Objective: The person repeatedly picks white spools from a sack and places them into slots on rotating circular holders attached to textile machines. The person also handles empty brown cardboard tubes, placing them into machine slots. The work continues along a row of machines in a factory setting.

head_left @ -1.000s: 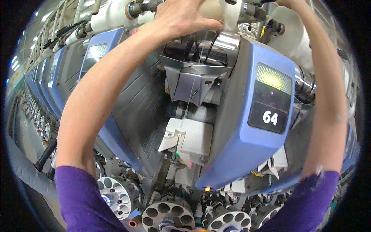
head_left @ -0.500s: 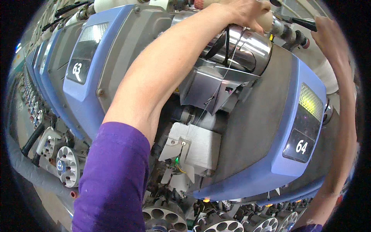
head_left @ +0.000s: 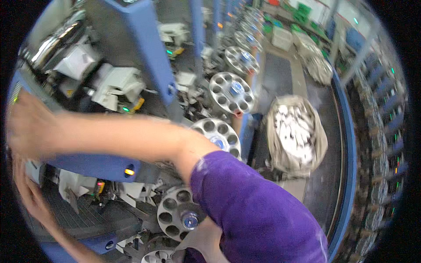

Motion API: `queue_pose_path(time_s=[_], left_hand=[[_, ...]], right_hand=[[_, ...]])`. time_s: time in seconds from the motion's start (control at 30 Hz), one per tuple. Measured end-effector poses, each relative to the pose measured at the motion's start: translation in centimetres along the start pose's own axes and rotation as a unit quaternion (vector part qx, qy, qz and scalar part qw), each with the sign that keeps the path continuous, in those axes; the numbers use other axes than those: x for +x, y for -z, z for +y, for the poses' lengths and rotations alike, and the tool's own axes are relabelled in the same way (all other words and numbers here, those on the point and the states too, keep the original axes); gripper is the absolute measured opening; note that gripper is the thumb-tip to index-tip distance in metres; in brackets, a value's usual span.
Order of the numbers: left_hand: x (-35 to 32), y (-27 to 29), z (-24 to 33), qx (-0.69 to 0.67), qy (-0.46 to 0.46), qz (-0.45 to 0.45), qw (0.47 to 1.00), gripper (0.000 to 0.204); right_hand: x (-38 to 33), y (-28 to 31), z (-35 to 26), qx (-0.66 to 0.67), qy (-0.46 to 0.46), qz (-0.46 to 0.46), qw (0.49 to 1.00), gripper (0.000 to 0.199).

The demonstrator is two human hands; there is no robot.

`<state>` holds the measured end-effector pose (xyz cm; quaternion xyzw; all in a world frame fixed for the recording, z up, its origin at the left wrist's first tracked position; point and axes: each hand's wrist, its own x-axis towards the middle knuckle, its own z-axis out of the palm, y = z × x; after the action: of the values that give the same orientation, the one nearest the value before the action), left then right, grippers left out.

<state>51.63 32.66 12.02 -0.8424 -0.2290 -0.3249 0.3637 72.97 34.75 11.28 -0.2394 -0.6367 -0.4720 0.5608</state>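
My right arm, in a purple sleeve, reaches across from the lower right to the left edge. There my right hand (head_left: pixel 33 127) is smeared by motion, and its fingers and anything in them do not show clearly. Below it my left hand (head_left: pixel 27 188) comes up from the bottom left, blurred and partly covered by the right one. Both hands are beside the end of a blue machine panel (head_left: pixel 92 166) with a lit orange lamp. Above the right forearm sits a white angular machine cover (head_left: pixel 118 87) with a green light.
Several grey round magazines with holes (head_left: pixel 231 92) line the machine front. In the aisle to the right stands a large beige sack (head_left: pixel 322 140) full of white bobbins. A curved blue rail (head_left: pixel 348 166) and another machine row lie beyond. Green containers (head_left: pixel 301 14) are far off.
The view has swung right and tilted, bringing in the aisle and sack. My hands, earlier at the top by a pale yarn package and a black handle, now appear at the left edge.
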Motion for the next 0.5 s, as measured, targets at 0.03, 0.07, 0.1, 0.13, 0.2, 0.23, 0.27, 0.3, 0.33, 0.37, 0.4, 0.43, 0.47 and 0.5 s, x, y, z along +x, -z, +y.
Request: queue_pose_path(time_s=[0.03,0.07,0.1,0.13,0.2,0.23,0.27,0.3,0.33,0.37,0.4,0.43,0.47,0.5], left_hand=[[-4.8,0.6,5.5,-0.062,0.02,0.009,0.998,0.039],[-9.5,0.9,10.3,-0.121,0.015,0.011,0.992,0.036],[-14.3,0.8,14.8,-0.18,0.01,0.013,0.984,0.035],[-18.8,0.7,18.4,-0.237,0.101,-0.026,0.966,0.034],[-26.4,0.4,24.8,-0.312,0.432,-0.006,0.846,0.032],[-28.8,1.6,26.7,-0.364,0.614,-0.009,0.701,0.035],[-30.2,2.7,28.2,-0.341,0.613,-0.036,0.712,0.036],[-30.5,3.8,29.4,-0.319,0.608,-0.062,0.724,0.036],[-30.2,4.9,30.2,-0.334,0.604,-0.071,0.72,0.035],[-29.3,5.8,31.3,-0.349,0.601,-0.082,0.715,0.034],[-28.2,6.4,32.2,-0.364,0.596,-0.092,0.709,0.032],[-27.0,6.9,33.4,-0.378,0.594,-0.103,0.703,0.031],[-25.9,6.9,34.6,-0.392,0.591,-0.115,0.696,0.03],[-24.8,6.6,35.5,-0.411,0.593,-0.134,0.679,0.029]], right_hand=[[-5.7,4.1,-2.8,0.143,-0.096,0.081,0.982,0.024],[-11.0,7.3,-5.3,0.1,-0.18,0.047,0.977,0.024],[-15.6,9.4,-7.6,0.054,-0.26,-0.006,0.964,0.024],[-20.1,10.1,-9.4,0.126,-0.409,-0.214,0.878,0.025],[-27.0,10.3,-13.1,0.146,-0.44,-0.251,0.85,0.027],[-28.9,9.5,-14.3,0.124,-0.456,-0.216,0.854,0.026],[-29.9,8.5,-15.3,0.11,-0.472,-0.203,0.851,0.025],[-30.0,7.6,-16.0,0.108,-0.499,-0.179,0.841,0.022],[-29.5,6.7,-16.3,0.115,-0.556,-0.192,0.8,0.019],[-28.7,6.3,-16.5,0.125,-0.63,-0.203,0.74,0.016],[-27.5,6.0,-16.3,0.14,-0.696,-0.202,0.675,0.016],[-26.5,6.3,-16.0,0.175,-0.744,-0.196,0.615,0.015],[-25.6,6.9,-15.6,0.142,-0.734,-0.23,0.623,0.016],[-24.8,7.4,-15.0,0.094,-0.645,-0.272,0.708,0.017]])
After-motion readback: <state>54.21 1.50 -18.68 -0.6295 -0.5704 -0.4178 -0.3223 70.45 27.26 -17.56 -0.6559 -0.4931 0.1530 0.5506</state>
